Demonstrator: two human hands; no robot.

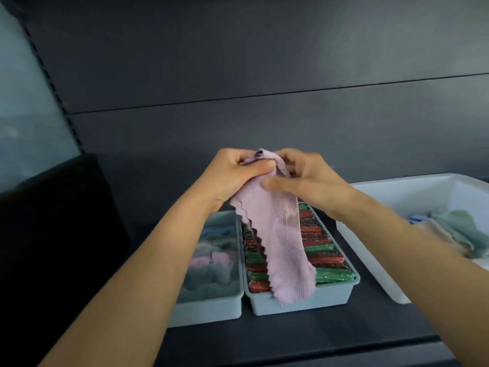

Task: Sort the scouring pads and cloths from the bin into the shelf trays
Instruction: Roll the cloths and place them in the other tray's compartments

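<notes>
Head view: a dark shelf [370,327] holds all the things, seen from above and in front.
Bin: the white bin [412,186] sits on the right. A few soft cloths in the bin [455,229] lie in its near corner. I see no pads in the part that shows.
Pad tray: the pad tray [304,300] is in the middle, packed full from end to end with red and green scouring pads [328,258].
Cloth tray: the cloth tray [211,311] is just beside it on the left. It has a soft pile of folded cloths [211,260] inside, with room on top.
Pink cloth: the pink cloth [280,239] hangs down in the air, over the pad tray.
Hands: the left hand [232,176] and right hand [312,181] are close together at the cloth's top edge.
Fingers: both sets of fingers are curled in and pinch the top of the pink cloth. The right ones look a bit blurry.
Done: the pads look all sorted, and some cloths too.
Left: I think this pink cloth needs to go in the left tray, then the few in the bin. Nearly finished.
</notes>
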